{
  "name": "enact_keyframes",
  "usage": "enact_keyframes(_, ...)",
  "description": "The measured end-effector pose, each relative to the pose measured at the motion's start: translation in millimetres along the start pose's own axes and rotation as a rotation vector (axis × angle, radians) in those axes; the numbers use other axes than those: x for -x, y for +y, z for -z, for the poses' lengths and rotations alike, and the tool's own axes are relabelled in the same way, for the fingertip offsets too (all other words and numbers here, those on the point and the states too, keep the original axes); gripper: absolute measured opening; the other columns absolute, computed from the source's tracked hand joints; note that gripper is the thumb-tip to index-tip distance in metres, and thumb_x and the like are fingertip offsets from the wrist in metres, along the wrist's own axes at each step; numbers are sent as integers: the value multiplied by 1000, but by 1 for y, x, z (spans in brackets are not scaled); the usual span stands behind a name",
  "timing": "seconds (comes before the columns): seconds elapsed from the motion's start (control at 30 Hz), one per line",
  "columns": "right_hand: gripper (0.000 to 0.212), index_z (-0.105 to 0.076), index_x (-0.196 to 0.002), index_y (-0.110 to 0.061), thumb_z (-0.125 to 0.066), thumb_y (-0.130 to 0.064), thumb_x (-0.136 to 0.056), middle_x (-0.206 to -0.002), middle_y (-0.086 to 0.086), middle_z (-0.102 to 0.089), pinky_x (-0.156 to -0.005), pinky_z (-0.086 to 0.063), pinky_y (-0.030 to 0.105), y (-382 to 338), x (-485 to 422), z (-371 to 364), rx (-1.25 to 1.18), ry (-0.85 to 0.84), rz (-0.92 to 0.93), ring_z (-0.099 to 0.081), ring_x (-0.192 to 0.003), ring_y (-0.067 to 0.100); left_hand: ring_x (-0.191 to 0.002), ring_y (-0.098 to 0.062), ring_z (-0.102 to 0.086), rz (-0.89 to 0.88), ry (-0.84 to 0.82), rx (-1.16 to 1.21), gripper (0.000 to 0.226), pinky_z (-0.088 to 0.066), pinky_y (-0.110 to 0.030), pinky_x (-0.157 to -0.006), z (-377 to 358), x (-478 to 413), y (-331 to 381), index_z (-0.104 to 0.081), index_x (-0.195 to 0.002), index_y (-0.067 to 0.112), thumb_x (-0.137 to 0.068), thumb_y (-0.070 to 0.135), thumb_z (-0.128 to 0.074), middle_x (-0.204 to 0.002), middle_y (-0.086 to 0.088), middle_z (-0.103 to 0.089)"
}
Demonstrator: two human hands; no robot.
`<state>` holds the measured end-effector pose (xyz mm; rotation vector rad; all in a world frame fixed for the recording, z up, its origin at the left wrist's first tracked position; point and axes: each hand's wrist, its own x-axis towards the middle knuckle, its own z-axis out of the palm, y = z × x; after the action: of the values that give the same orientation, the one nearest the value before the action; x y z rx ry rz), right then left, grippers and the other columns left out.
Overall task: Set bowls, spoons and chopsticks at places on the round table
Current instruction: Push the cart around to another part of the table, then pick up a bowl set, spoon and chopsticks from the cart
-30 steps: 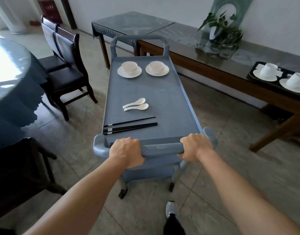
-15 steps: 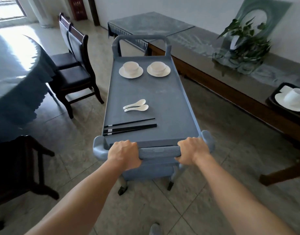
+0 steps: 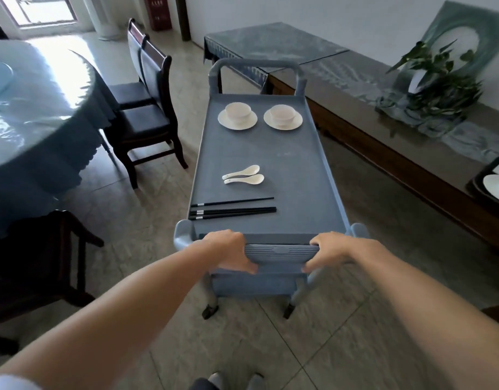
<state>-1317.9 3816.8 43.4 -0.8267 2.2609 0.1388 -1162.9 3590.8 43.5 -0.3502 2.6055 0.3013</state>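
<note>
Tiled floor (image 3: 355, 333): left grip (image 3: 228, 251) and right grip (image 3: 331, 250) wrap the cart handle (image 3: 282, 251); lettering on the red cabinet (image 3: 158, 12) is blurred.

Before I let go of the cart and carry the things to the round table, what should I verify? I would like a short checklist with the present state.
1. Grip: the left hand and the right hand hold the cart handle. Ok.
2. The left bowl and the right bowl stand upright on saucers. Ok.
3. The spoons lie flat on the cart top, away from its edges. Ok.
4. Enough chopsticks for two places: they lie close together. Cannot tell.
5. Way to the round table: chairs stand between it and the cart. Probably not ok.
</note>
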Motion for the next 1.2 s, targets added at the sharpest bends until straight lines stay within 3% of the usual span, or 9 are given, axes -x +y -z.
enact_keyframes(0.07,71,-65,-89,-30,-55,-92,-55,-98,-15,-66,-81,-47,35,-12,-5,21,-94,-166,1,-62,-94,9,-80,-20,-62,-13,-171,228,84,-44,-32,-63,18,-3,-4,-64,-87,19,-53,94,-49,-89,0,-67)
enact_keyframes(0.1,75,-65,-93,-29,-48,-94,-61,-102,-13,-66,-86,-47,37,-19,-9,26,-167,-166,-3,-62,-98,12,-85,-21,-63,-17,-168,360,83,-46,-33,-67,24,-6,-8,-67,-90,18,-61,93,-46,-93,-1,-68)
enact_keyframes(0.2,65,-65,-90,-17,-44,-79,-82,-86,-2,-74,-80,-54,39,-55,-33,30,-454,119,-15,-69,-83,19,-88,-31,-66,17,44,549,58,-52,-35,-75,34,-19,-30,-67,-88,13,-90,65,-42,-91,-10,-71)
enact_keyframes(0.3,40,-61,-78,-17,-55,-55,-90,-81,3,-72,-80,-55,37,-102,-58,31,-438,290,10,-68,-81,23,-80,-34,-59,11,177,297,36,-48,-34,-67,34,-31,-65,-54,-68,16,-92,43,-46,-82,-9,-62)
enact_keyframes(0.47,24,-51,-67,-23,-53,-35,-87,-85,3,-62,-62,-42,31,-177,-116,43,-182,206,9,-61,-86,27,-73,-36,-55,-17,227,96,21,-42,-32,-63,40,-62,-140,-58,-80,18,-85,34,-46,-93,-12,-65)
enact_keyframes(0.63,17,-55,-85,-18,-46,-32,-90,-106,9,-63,-70,-40,34,-258,-182,70,-34,213,-80,-58,-95,31,-69,-31,-55,-62,188,10,17,-41,-31,-60,52,-94,-245,-60,-85,19,-81,25,-45,-83,-5,-60)
enact_keyframes(0.8,18,-58,-89,-13,-45,-26,-89,-99,9,-64,-69,-43,34,-322,-232,91,-60,183,-137,-59,-88,31,-55,-20,-50,-19,122,-23,10,-36,-26,-49,82,-123,-339,-50,-68,19,-77,22,-49,-69,2,-52)
enact_keyframes(1.0,24,-63,-94,-13,-46,-28,-85,-99,8,-65,-64,-44,33,-337,-283,127,-171,203,-216,-60,-82,31,-57,-18,-53,-78,90,-93,6,-37,-25,-48,130,-194,-386,-57,-75,22,-78,26,-53,-72,2,-53)
enact_keyframes(1.2,22,-63,-88,-14,-52,-33,-88,-99,9,-67,-74,-50,34,-299,-355,179,-367,285,-354,-62,-86,31,-57,-18,-48,-194,60,-179,9,-41,-30,-53,159,-292,-393,-58,-80,21,-81,25,-50,-70,3,-49)
